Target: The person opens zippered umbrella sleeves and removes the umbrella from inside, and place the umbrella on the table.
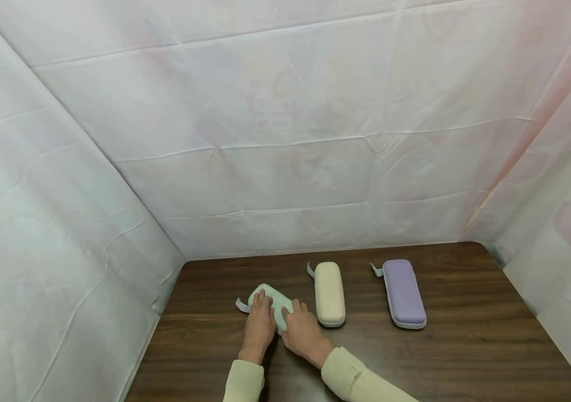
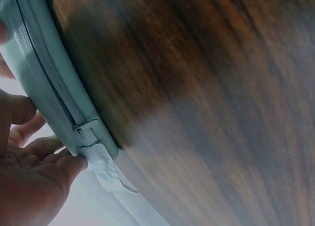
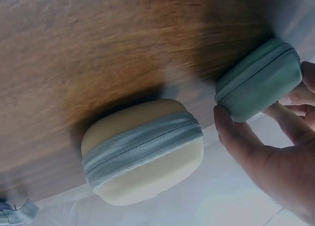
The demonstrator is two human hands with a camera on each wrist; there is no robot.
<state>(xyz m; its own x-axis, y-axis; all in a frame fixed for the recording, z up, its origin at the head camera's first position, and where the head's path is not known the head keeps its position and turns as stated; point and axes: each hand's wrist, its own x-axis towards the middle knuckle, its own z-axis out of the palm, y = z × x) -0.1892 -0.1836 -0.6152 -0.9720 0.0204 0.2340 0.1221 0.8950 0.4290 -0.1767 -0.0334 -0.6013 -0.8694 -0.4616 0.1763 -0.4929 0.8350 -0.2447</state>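
Observation:
A mint green zip case (image 1: 278, 301) lies tilted on the wooden table, its grey strap sticking out at the far left end. My left hand (image 1: 260, 324) holds its left side, fingers over the top. In the left wrist view, fingertips (image 2: 74, 164) touch the case near the zipper pull (image 2: 86, 126), which sits at the strap end, and the zip looks closed. My right hand (image 1: 303, 330) grips the near right end; the right wrist view shows thumb and fingers on either side of the green case (image 3: 261, 83). Just to the right lies a cream zip case (image 1: 330, 293), apart from both hands.
Farther right on the table (image 1: 466, 335) lies a purple zip case (image 1: 404, 293), its strap at the upper left. Pale patterned sheets (image 1: 290, 139) hang behind the table and along both sides.

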